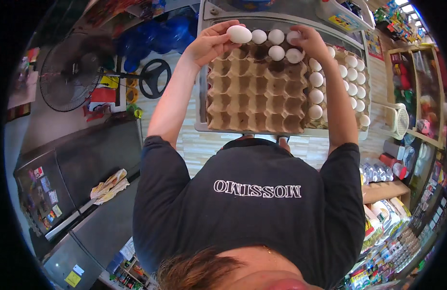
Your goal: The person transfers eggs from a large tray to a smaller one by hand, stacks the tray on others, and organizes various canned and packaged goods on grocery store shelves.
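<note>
My left hand (212,42) holds a white egg (240,34) between thumb and fingers, above the far left corner of a brown pulp egg tray (256,101). My right hand (310,40) has its fingers on another white egg (293,37) at the tray's far right. Between the hands, two white eggs (276,36) sit in the far row, and two more (276,53) lie in the row nearer me. The tray's nearer cups hold nothing. To the right, partly behind my right forearm, a second tray holds several white eggs (316,79).
Both trays rest on a glass-topped case with a pale frame (205,119). A white plastic bin (348,16) stands at its far right. On the left are a black fan (69,72) and a steering-wheel-shaped object (155,78). A cream plastic chair (396,119) is at right.
</note>
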